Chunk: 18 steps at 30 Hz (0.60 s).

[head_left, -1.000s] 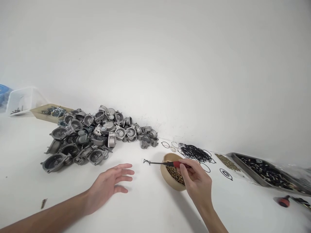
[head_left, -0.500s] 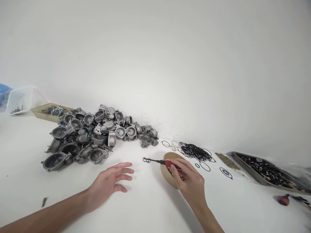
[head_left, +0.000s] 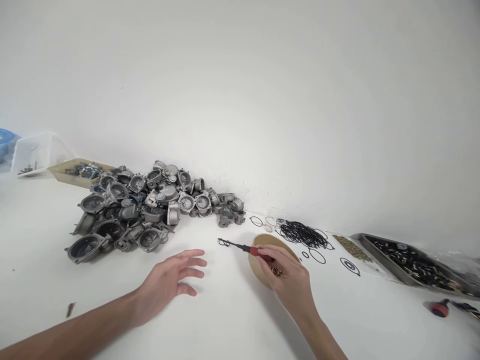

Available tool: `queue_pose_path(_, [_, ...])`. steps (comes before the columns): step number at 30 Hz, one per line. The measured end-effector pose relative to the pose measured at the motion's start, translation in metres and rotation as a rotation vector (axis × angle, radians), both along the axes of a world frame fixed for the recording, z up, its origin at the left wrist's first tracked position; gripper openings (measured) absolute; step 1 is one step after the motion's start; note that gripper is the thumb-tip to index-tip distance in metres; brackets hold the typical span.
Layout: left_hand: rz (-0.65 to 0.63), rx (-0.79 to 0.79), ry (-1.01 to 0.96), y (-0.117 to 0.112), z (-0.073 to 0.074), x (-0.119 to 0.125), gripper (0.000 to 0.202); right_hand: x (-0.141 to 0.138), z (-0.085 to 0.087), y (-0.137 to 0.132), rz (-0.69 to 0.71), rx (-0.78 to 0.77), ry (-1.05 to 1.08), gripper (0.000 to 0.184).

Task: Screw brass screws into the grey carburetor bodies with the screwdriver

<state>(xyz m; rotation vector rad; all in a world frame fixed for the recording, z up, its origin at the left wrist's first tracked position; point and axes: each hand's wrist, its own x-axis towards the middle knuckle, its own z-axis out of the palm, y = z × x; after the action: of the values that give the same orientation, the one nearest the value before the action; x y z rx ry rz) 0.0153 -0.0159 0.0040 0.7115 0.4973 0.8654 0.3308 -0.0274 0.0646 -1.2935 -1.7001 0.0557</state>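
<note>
Fingers (head_left: 275, 252) of the right hand (head_left: 290, 280), right of the frame's centre, are closed on the red grip of a slim black-shafted tool (head_left: 245, 248); the rear of the grip is hidden by the hand. The tool is pointed towards the left, and thin black loops (head_left: 224, 243) are carried at its tip. Whether one ring or several is shown there cannot be told.

Below that hand, a beige bowl (head_left: 255, 270) is partly covered, so that only a few of the small brass-coloured parts (head_left: 276, 270) inside can be seen; whether the bowl is touched cannot be made out. At lower centre-left, the left hand (head_left: 161, 282) is held with its fingers spread wide, nothing gripped, and its forearm is cut off by the frame's edge.

At centre-left, grey metal castings (head_left: 150, 210) are heaped, many half hidden by their neighbours. Beyond the bowl, black rings (head_left: 303, 235) are piled, too tangled to be counted. At the right, a grey tray (head_left: 377, 260) is filled with dark parts that cannot be told apart. Near the right edge, a dark object (head_left: 467, 308) is cut off beside a red-and-black one (head_left: 439, 309). At the far left, a blue item (head_left: 5, 136) is likewise cropped.
</note>
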Motion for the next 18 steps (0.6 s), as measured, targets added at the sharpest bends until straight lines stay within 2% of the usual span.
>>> queue_pose_path(6, [0.002, -0.001, -0.002, 0.000, 0.000, -0.001, 0.044, -0.003, 0.000, -0.001, 0.010, -0.060, 0.204, 0.027])
queue_pose_path(12, [0.042, 0.012, 0.057, -0.001, 0.003, 0.002, 0.043, -0.007, 0.006, -0.007, -0.016, -0.114, 0.394, 0.029])
queue_pose_path(18, [0.122, 0.041, 0.150, -0.002, 0.004, 0.004, 0.054, -0.026, 0.015, -0.019, 0.154, -0.297, 0.752, 0.030])
